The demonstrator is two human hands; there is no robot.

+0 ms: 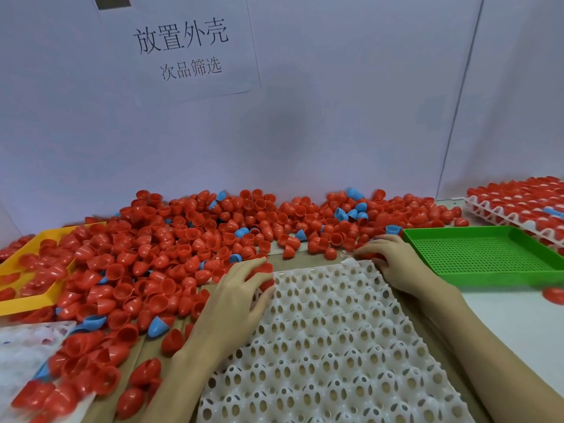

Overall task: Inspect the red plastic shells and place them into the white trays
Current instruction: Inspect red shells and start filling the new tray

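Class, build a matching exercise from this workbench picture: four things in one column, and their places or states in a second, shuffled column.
Things:
1. green tray
2. yellow tray
3. white tray
4. left hand

States:
A. holds loose red shells, at the far left
B. in front of the person, its pockets unfilled
C. gathers red shells at the white tray's corner
D. perforated, nothing in it, at the right

Pairs: 1-D, 2-A, 3-B, 4-C

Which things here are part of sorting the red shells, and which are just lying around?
For the job: red shells, white tray, left hand, right hand.

Lying about: blue shells, green tray, yellow tray, paper sign, filled trays.
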